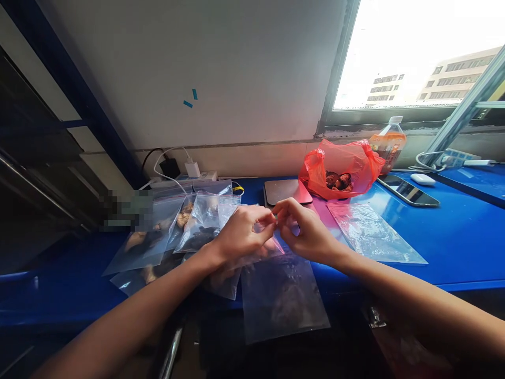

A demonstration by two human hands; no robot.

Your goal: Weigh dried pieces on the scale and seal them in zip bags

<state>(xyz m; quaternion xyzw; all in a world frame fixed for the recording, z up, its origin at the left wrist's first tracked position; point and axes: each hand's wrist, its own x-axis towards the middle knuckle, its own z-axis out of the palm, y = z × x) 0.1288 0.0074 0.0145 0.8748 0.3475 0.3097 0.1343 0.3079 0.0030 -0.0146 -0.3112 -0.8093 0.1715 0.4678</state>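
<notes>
Two hands met over the blue bench (pixel 453 237). The left hand (pixel 240 234) and the right hand (pixel 305 231) had their fingers pinched shut on the top edge of a clear plastic bag (pixel 282 295), which hung from that grip down over the bench's near edge. Left of the hands lay a heap of filled clear bags (pixel 185 226), overlapping one another. An empty clear bag (pixel 371 231) lay flat to the right, well apart from the hands. Behind them sat a grey scale (pixel 282 190), touching a red plastic bag (pixel 343 166) with dark brown pieces inside. Farther right lay a phone (pixel 408 190), a white earbud case (pixel 422 179) and a bottle (pixel 389 141) by the window.
</notes>
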